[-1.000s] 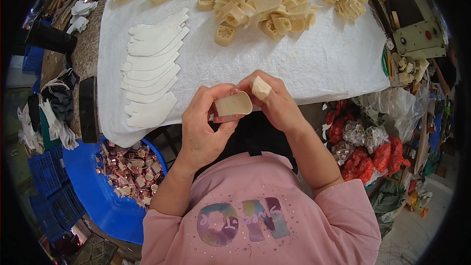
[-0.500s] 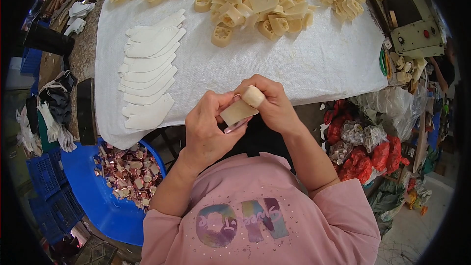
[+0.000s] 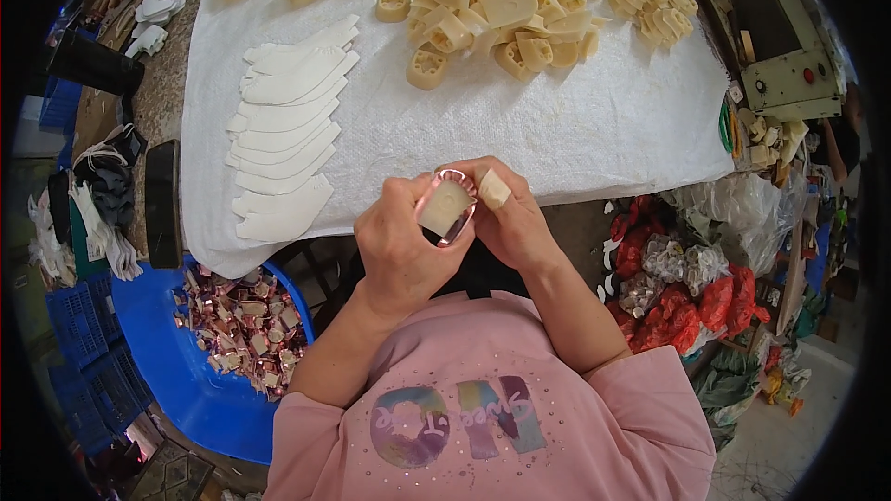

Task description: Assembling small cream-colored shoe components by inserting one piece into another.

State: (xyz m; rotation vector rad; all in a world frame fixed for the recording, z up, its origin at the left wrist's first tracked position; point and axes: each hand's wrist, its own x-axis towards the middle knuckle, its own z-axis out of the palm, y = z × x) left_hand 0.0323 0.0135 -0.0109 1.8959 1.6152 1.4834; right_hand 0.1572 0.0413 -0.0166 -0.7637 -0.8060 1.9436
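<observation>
Close to the front edge of the table, both hands meet on what looks like a shoe heel (image 3: 444, 204), with a cream face and a shiny pink metallic wrap around its rim. My left hand (image 3: 397, 239) grips it from the left side, fingers curled behind it. From the right, my right hand (image 3: 517, 227) closes against its upper right edge; its thumb has a cream wrapping (image 3: 494, 190) on it. The right fingertips are partly hidden behind the heel. A row of overlapping white cut pieces (image 3: 283, 148) lies left of the hands.
A white woven sheet (image 3: 408, 134) covers the table. Cream moulded heels (image 3: 509, 7) are heaped at the far side. A blue tub (image 3: 200, 408) with many pink-wrapped pieces stands lower left. Red plastic bags (image 3: 668, 315) lie at the right, below a metal box with buttons (image 3: 794, 82).
The heel has turned so its cream face and pink rim now point upward. My right thumb has shifted to the right, off the face. The left hand keeps its hold.
</observation>
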